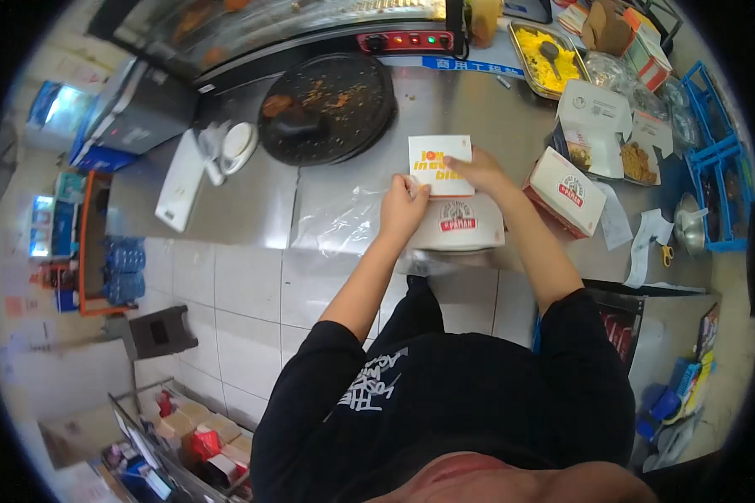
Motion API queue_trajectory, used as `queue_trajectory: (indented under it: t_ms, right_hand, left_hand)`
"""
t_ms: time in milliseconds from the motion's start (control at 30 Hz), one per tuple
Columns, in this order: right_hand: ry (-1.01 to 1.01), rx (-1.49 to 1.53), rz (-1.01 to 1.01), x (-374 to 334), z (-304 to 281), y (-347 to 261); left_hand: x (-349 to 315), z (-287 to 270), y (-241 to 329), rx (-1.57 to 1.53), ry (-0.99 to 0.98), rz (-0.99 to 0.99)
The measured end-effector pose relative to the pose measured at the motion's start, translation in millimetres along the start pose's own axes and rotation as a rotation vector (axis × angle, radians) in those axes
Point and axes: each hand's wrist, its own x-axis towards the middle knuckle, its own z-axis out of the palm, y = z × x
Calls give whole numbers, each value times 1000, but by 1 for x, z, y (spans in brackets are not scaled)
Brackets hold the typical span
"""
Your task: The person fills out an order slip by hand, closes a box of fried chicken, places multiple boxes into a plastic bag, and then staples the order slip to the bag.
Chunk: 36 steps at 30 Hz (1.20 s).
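In front of me on the steel counter (503,126) is a small white takeaway box (428,151) with orange and yellow print. My right hand (482,174) grips its right side, thumb over the lid. At its lower left corner my left hand (405,204) is closed in a pinch; what lies between those fingers is hidden. Just nearer to me, a larger white and red takeaway box (457,235) sits at the counter's front edge, partly under my hands. A thin clear plastic bag (335,214) spreads beside my left hand and seems to reach the larger box.
Right of my forearm stand a closed white-red box (554,180) and an open box (596,109) with food. Farther off are a tray of yellow food (524,42), a round black pan (352,92) and a heated display case (310,33). Yellow scissors (667,254) lie at right.
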Motion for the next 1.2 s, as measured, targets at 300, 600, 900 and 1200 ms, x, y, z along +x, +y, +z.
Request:
queue_trajectory:
  t_ms: [300,600,900,1200]
  right_hand:
    - [399,-194,101,47,-30,65]
    - [-47,209,322,-121,22,88]
    - [-502,751,520,-77,50,41]
    - [-26,952,56,-195,74,31]
  left_hand:
    - [25,-18,-33,55,-265,-77]
    - [-19,-26,-46,110,-230,-237]
    - [-60,-70,-84,-26,-199,-238]
    - [-149,-117,-1,-424,102,-309]
